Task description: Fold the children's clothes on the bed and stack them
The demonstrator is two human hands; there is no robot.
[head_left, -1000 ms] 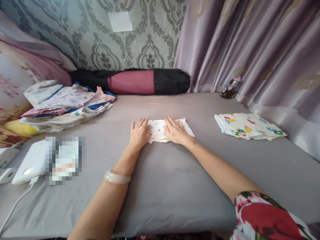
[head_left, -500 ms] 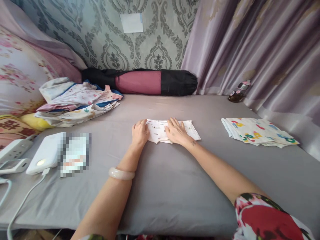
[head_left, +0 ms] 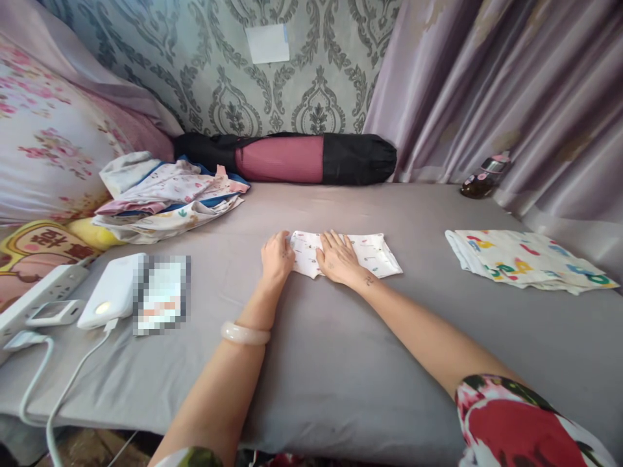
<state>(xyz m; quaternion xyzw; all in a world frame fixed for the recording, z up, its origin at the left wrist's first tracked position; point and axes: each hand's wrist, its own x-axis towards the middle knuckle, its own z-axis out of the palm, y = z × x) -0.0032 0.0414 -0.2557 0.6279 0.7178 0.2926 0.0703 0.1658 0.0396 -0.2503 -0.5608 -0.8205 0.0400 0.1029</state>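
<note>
A small folded white garment (head_left: pixel 368 250) with a light print lies flat on the grey sheet in front of me. Its exact kind is unclear. At its left edge is my left hand (head_left: pixel 278 255), fingers bent and closed on the cloth, the fingertips partly hidden. My right hand (head_left: pixel 337 257) lies flat across the middle of the garment, fingers stretched out, pressing on it and covering part of the print.
To the right lies a folded cloth with colourful print (head_left: pixel 530 258), with a dark bottle (head_left: pixel 481 176) behind it. A clothes pile (head_left: pixel 170 194), power strip (head_left: pixel 43 298) and white power bank (head_left: pixel 114 288) are at left. Along the wall rests a black-and-maroon roll (head_left: pixel 280 159).
My right hand has slid slightly left over the garment, uncovering more of its right side. My left hand stays at the left edge. The whole view has shifted a little.
</note>
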